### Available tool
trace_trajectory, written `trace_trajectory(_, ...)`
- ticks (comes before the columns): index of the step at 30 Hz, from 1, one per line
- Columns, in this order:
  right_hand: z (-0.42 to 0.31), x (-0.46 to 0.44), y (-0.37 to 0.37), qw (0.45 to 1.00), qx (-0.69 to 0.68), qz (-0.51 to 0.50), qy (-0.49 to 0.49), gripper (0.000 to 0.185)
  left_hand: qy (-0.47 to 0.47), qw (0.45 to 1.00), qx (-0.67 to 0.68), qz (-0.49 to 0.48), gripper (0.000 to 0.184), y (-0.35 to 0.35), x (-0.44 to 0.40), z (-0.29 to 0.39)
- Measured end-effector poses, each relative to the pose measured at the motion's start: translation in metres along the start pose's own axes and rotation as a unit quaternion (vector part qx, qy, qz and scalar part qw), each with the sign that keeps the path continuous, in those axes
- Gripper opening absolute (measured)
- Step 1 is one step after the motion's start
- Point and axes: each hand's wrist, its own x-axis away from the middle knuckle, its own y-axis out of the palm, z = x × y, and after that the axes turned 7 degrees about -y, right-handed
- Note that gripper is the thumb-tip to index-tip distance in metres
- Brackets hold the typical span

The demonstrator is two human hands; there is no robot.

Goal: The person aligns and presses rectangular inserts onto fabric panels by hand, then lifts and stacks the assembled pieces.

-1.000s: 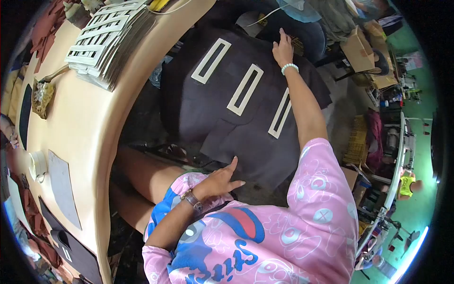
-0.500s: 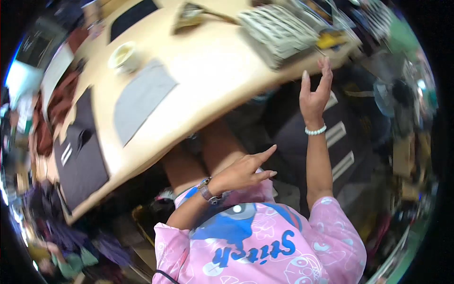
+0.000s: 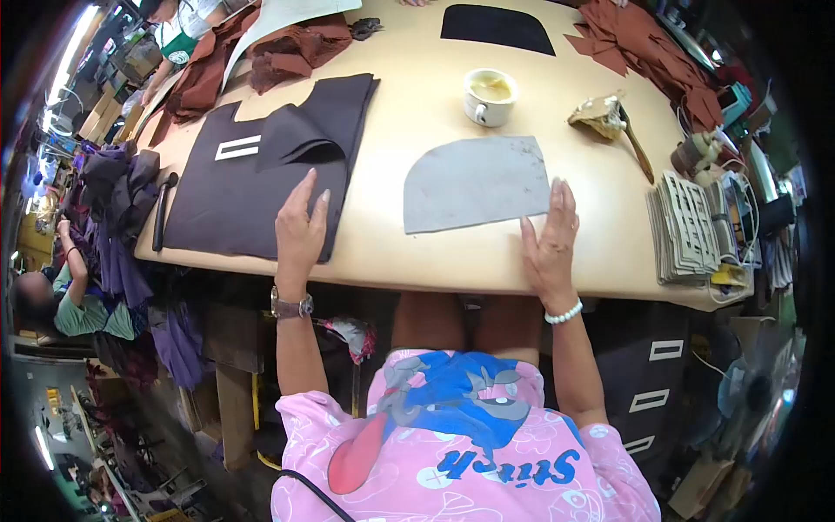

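Note:
My left hand (image 3: 300,228) is open with fingers pointing forward, over the right edge of the dark fabric pieces (image 3: 217,196); whether it touches them I cannot tell. The top piece has a folded-back flap and a pale rectangular frame (image 3: 237,148). My right hand (image 3: 551,252), also open and holding nothing, is at the lower right corner of a grey panel (image 3: 474,187) with a rounded corner. Behind the panel stands a white cup (image 3: 489,97) with yellowish contents. A brush (image 3: 609,122) with a wooden handle lies to the right.
A stack of pale slotted strips (image 3: 683,228) sits at the table's right edge. Brown material (image 3: 652,52) lies at the far right, and a black panel (image 3: 496,28) at the back. A black rod-like tool (image 3: 164,211) is at left. Other people work at left and behind.
The view has swung left and levelled over the table. Both my hands have gone from beyond the table's near edge to over the tabletop, the left beside the dark fabric, the right by the grey panel.

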Motion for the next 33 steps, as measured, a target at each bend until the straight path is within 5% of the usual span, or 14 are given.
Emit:
trace_trajectory(5,-0.008,-0.002,-0.001,0.998,0.034,-0.037,0.037,0.067,-0.005,0.969,-0.246,-0.039,0.046,0.013,-0.021,-0.053)
trace_trajectory(12,-0.009,-0.003,0.001,0.999,0.025,-0.025,0.025,0.066,0.001,0.977,-0.206,-0.059,0.035,0.014,-0.023,-0.066)
trace_trajectory(15,-0.013,-0.008,0.000,0.999,0.030,-0.026,-0.005,0.065,0.037,0.979,-0.198,0.002,0.032,0.013,-0.029,-0.071)
trace_trajectory(18,-0.021,-0.014,0.000,0.996,0.045,-0.049,-0.050,0.062,-0.151,0.984,0.085,-0.035,0.029,-0.010,-0.045,-0.073)
trace_trajectory(21,-0.034,-0.031,0.008,0.995,0.001,-0.062,-0.083,0.061,-0.179,0.936,0.301,-0.027,0.031,-0.028,-0.059,-0.074)
trace_trajectory(26,-0.072,-0.057,0.032,0.975,-0.205,-0.061,-0.064,0.060,-0.127,0.954,0.261,-0.072,0.030,-0.024,-0.052,-0.048)
trace_trajectory(29,-0.085,-0.069,0.054,0.959,-0.240,-0.064,-0.140,0.057,-0.068,0.977,0.185,-0.081,0.030,0.002,-0.043,-0.042)
trace_trajectory(33,-0.124,-0.088,0.083,0.929,-0.328,-0.108,-0.130,0.062,-0.119,0.961,0.236,-0.078,0.029,0.017,-0.040,-0.056)
